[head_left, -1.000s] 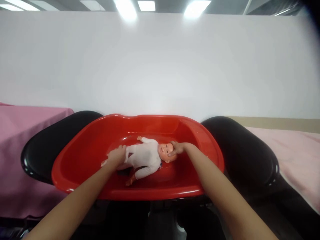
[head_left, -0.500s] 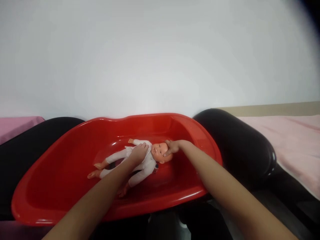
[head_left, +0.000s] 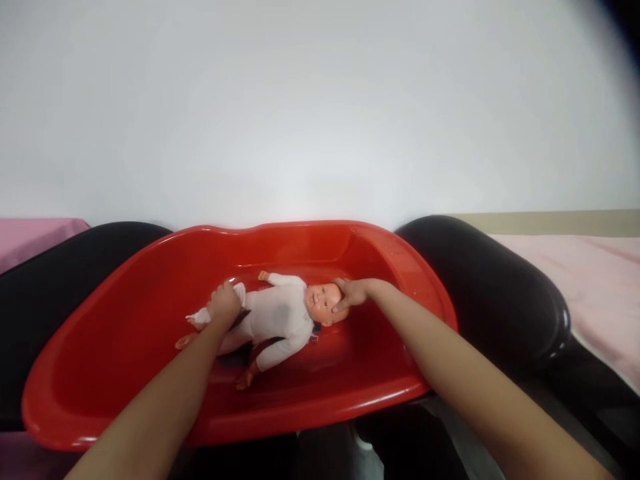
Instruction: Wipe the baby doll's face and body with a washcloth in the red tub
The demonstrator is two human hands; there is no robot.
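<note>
A baby doll (head_left: 280, 312) in a white outfit lies on its back inside a red baby bathtub (head_left: 85, 373), head to the right and feet to the left. A grey patch shows on the front of its clothing. My left hand (head_left: 225, 303) is closed around a small white cloth (head_left: 200, 315) above the doll's legs, with ends of the cloth sticking out on both sides. At the other end, my right hand (head_left: 351, 292) grips the doll's head from behind, the thumb on its forehead; some fingers are hidden behind the head.
Black chairs stand under both ends of the tub, the left chair (head_left: 45, 287) and the right chair (head_left: 500, 287). Pink covers lie beyond them, the right one (head_left: 595, 287) being paler. A white wall (head_left: 300, 113) rises right behind the tub.
My left hand has moved left from the doll's chest to its legs, and the cloth now shows in it. My right hand has stayed on the head. The camera view has shifted slightly.
</note>
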